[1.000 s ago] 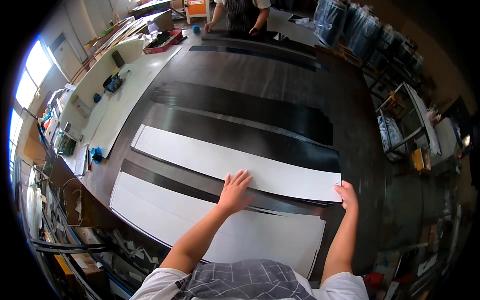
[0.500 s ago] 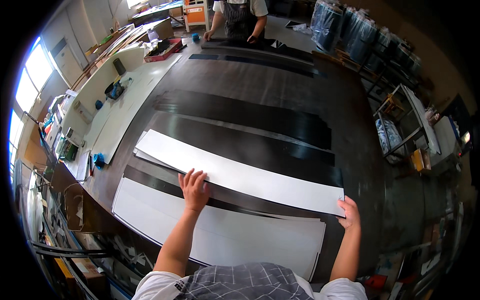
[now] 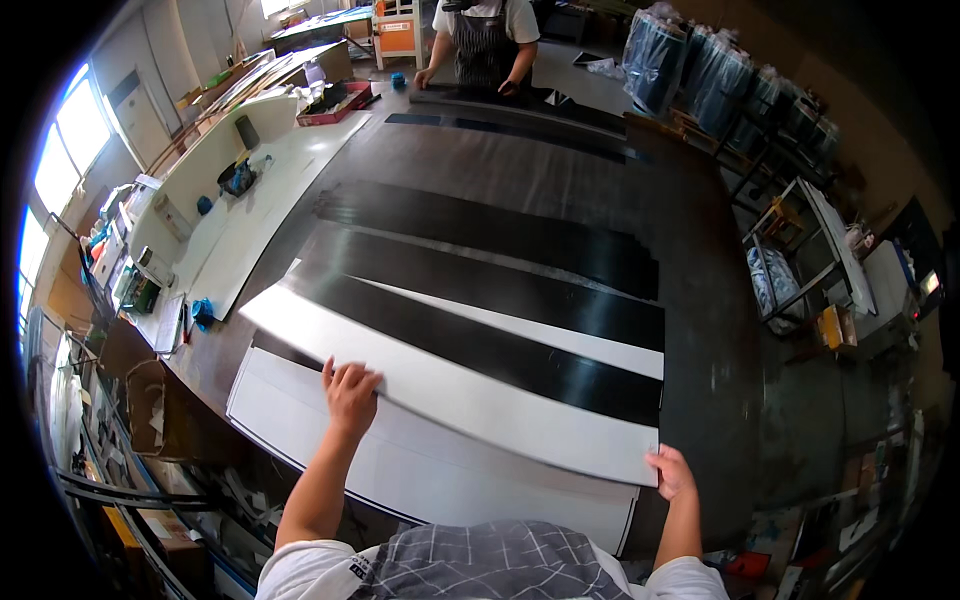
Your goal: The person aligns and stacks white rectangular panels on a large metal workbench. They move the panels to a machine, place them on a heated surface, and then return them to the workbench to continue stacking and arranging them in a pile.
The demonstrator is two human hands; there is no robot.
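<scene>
A long white strip [image 3: 450, 397] of flat sheet lies slantwise before me, its left end farther away. My right hand [image 3: 672, 471] pinches its right end, thumb on the upper face. At the near edge, left of the middle, my left hand [image 3: 352, 395] has its fingers curled over the strip; its thumb is hard to make out. Under the strip's near side is a stack of wider white sheets [image 3: 480, 475]. Just beyond it lies a black strip [image 3: 500, 350], with another white strip [image 3: 540, 328] partly showing behind that.
More black strips [image 3: 480, 230] lie across the dark table [image 3: 700, 300]. A co-worker [image 3: 480, 50] stands at the far edge, hands near dark strips. At left are a pale side bench [image 3: 240, 230] and a blue tape roll [image 3: 203, 312]. Wrapped rolls [image 3: 655, 60] stand far right.
Both hands have come nearer to me with the white strip, which swung over the stack of wider sheets. A black strip and another white strip now show behind it.
</scene>
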